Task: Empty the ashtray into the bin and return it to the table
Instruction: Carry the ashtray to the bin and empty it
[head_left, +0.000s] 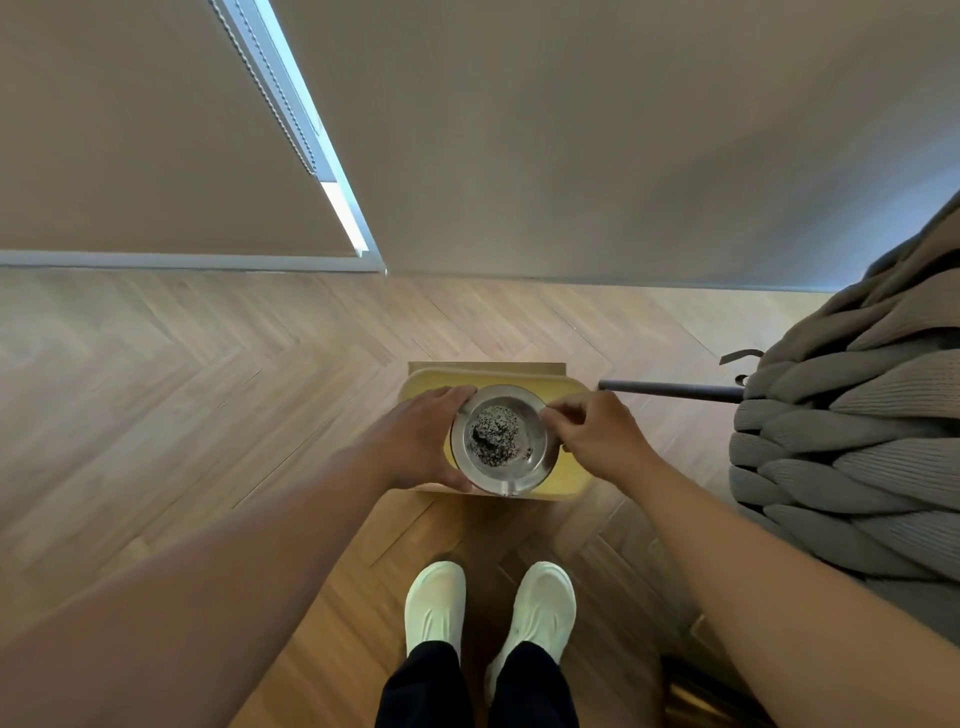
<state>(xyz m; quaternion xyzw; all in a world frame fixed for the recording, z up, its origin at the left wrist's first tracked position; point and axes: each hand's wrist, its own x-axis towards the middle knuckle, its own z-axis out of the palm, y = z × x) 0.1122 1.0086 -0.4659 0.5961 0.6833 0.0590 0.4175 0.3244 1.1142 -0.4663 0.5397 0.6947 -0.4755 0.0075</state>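
A herringbone wood floor (208, 374) fills the middle of the frame, with a chunky grey knitted throw (852, 415) at the right edge. At centre, a small yellow tabletop (571, 478) is seen from above. A round metal ashtray (501, 441), heaped with grey ash (494, 430), is gripped over it at the rim by the left hand (421, 441) and the right hand (602, 436). White shoes (488, 608) are seen at lower centre.

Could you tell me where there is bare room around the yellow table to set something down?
The yellow table is crowded: the ashtray, held by the left hand and right hand, covers most of it. Bare floor lies left; the knitted throw crowds the right.
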